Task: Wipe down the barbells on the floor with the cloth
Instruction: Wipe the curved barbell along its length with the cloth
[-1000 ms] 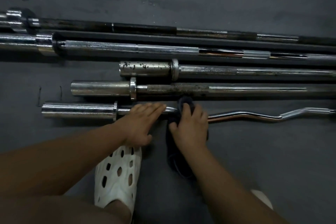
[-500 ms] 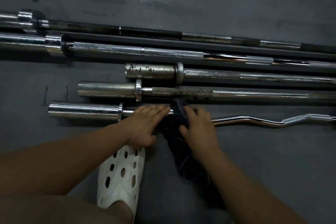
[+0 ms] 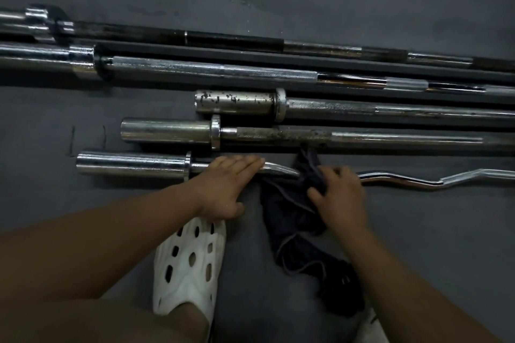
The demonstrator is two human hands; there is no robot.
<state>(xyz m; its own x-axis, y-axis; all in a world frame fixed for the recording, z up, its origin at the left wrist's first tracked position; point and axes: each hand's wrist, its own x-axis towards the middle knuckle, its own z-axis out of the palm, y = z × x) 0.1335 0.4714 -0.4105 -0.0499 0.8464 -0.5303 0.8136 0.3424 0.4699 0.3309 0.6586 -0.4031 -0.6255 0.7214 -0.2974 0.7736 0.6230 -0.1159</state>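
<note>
Head view: you have five barbells (image 3: 390,137) that can be counted plainly on the dark floor (image 3: 418,245), lying side by side and running left to right, though the far ones sit so close together that you cannot tell whether another bar hides among them. There is one cloth (image 3: 289,203), one white perforated shoe (image 3: 189,262), and your two hands. The nearest bar is a chrome curl bar (image 3: 404,179) with a wavy shaft and a smooth, bright sleeve at its left end; the bar just beyond it looks dull and pitted along its shaft, and the next one has dark flecks on its sleeve. Your left hand (image 3: 223,189) lies flat across the curl bar's shaft just right of the collar, fingers straight and together, holding nothing. Your right hand (image 3: 340,195) has its fingers curled over the cloth, bunching it against the curl bar's shaft. The cloth is dark, near navy, with a paler hem; its upper corner touches the bar beyond, and the rest trails toward you over the floor between your arms.
</note>
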